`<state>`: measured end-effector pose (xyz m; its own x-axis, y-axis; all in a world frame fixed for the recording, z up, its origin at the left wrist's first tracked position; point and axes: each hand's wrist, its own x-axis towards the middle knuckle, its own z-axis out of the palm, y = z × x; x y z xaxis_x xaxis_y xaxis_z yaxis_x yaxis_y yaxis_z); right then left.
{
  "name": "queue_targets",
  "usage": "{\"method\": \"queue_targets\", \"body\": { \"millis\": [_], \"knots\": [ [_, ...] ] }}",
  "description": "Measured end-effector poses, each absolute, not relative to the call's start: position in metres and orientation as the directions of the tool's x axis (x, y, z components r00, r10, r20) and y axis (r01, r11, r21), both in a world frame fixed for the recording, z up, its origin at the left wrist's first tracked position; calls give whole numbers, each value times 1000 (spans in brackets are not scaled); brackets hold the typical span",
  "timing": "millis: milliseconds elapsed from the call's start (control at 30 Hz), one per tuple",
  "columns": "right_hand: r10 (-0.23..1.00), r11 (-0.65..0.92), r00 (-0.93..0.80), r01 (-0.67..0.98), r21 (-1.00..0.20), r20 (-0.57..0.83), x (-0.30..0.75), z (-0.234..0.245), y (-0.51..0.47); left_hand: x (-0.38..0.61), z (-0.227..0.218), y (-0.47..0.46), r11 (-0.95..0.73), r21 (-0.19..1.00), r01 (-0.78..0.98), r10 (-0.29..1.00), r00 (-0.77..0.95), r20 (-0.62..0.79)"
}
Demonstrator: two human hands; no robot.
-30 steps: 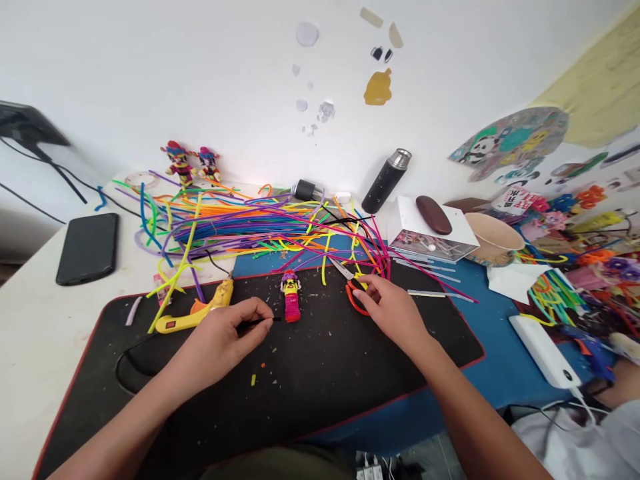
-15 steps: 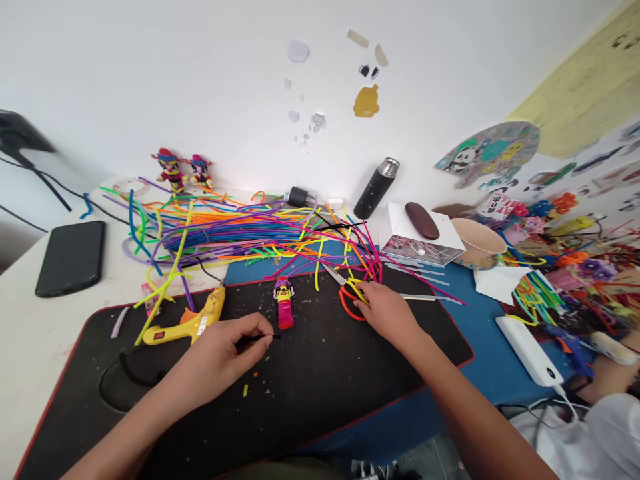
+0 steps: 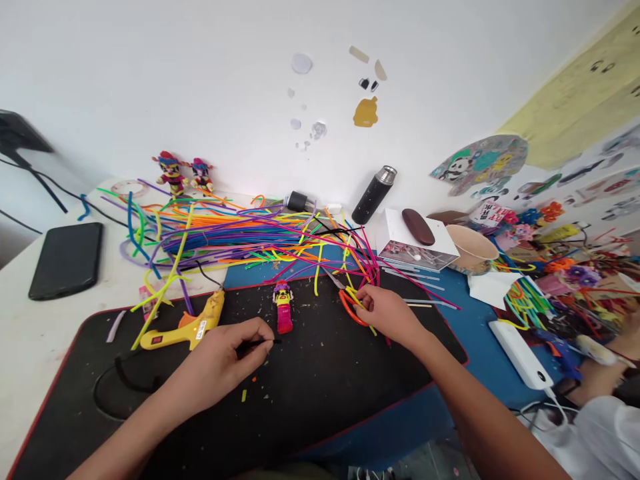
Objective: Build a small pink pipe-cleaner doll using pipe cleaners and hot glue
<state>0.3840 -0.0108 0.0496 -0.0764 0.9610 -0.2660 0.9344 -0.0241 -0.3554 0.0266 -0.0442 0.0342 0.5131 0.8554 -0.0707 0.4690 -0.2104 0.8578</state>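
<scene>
My left hand (image 3: 233, 357) is closed, pinching a black pipe cleaner (image 3: 277, 341) whose short end pokes out past the fingertips. My right hand (image 3: 387, 312) has its fingers closed on the handle of the orange-handled scissors (image 3: 345, 300), which lie at the mat's far edge with the blades pointing away to the left. Yellow and pink pipe cleaners lie close around the blades. Between my hands lies a small doll (image 3: 283, 307) with a purple top, yellow face and magenta body. Beside my left hand rests a yellow hot glue gun (image 3: 187, 327).
Behind the black mat (image 3: 310, 400) spreads a pile of coloured pipe cleaners (image 3: 235, 233). Two finished dolls (image 3: 173, 175) stand against the wall. A phone (image 3: 67, 260), a black flask (image 3: 374, 195), a white box (image 3: 417, 243) and a power bank (image 3: 521, 353) surround the mat. Another person's arm shows at right.
The view has tilted slightly. My right hand has drawn the scissors a little nearer, and yellow and pink strand ends now show beneath that hand. My left hand stays nearly still.
</scene>
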Motion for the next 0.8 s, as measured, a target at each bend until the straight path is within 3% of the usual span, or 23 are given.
{"method": "queue_targets", "body": {
  "millis": [200, 300, 533, 667, 800],
  "knots": [
    [918, -229, -87, 681, -695, -388, 388, 46, -17, 29, 33, -45, -190, 878, 439, 848, 524, -78],
    [867, -363, -131, 497, -788, -481, 380, 47, -20, 32, 34, -47, -196, 879, 435, 842, 534, -77],
    [826, -534, -135, 120, -837, -547, 361, 37, -35, 50, 34, -53, -258, 866, 428, 811, 584, -47],
    [795, -605, -143, -103, -790, -590, 359, 31, -42, 56, 33, -55, -279, 842, 462, 799, 598, -63],
    [789, -614, -150, -208, -761, -596, 355, 32, -44, 59, 28, -53, -299, 830, 471, 816, 577, -33]
  ]
}}
